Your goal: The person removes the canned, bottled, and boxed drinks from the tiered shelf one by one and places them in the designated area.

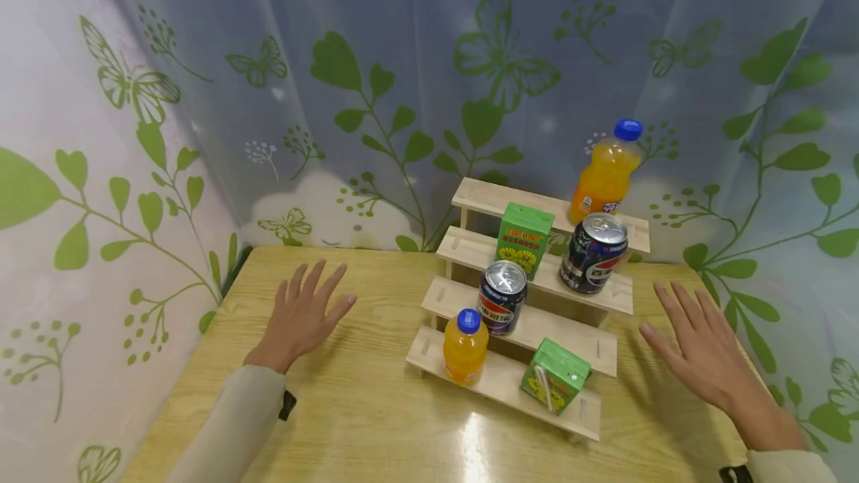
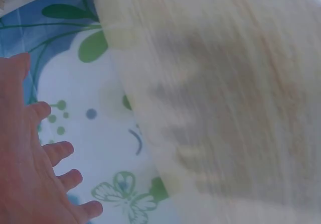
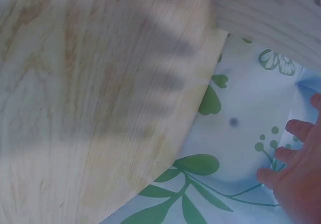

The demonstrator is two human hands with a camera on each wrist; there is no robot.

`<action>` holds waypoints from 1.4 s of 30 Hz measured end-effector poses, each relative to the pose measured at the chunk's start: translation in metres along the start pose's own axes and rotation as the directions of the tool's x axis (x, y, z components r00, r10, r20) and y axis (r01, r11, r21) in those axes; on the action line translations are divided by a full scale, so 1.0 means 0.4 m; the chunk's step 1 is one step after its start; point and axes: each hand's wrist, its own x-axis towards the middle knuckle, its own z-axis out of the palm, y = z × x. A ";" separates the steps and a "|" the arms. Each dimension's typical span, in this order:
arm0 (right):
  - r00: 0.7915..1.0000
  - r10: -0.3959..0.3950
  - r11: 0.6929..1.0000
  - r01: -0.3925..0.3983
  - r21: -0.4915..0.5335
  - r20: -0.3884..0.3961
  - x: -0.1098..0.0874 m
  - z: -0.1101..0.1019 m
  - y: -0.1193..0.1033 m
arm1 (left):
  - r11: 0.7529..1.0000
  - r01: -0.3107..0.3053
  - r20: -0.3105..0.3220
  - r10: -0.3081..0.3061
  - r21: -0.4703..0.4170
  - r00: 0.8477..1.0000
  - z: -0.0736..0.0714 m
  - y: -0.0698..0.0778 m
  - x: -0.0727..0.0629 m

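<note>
A stepped wooden rack (image 1: 463, 194) stands on the table, carrying drinks on its tiers. On the top tier is an orange soda bottle (image 1: 606, 174) with a blue cap. Below it are a green drink carton (image 1: 523, 241) and a dark cola can (image 1: 593, 253). Another cola can (image 1: 502, 298) sits one tier lower. The lowest tier holds a small orange bottle (image 1: 465, 349) and a tilted green carton (image 1: 555, 376) with a straw. My left hand (image 1: 302, 317) hovers left of the rack, fingers spread, holding nothing. To the right, my right hand (image 1: 701, 345) is likewise spread and free of objects.
The light wooden table (image 1: 362, 423) extends around the rack. A curtain (image 1: 403, 95) printed with green leaves and butterflies hangs behind the table and along both sides. Dark bands show at both wrists.
</note>
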 end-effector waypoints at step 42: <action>0.996 0.021 0.955 0.006 0.298 -0.088 0.052 -0.034 -0.118 | 0.943 -0.191 -0.081 0.175 -0.272 0.981 -0.207 0.351 0.315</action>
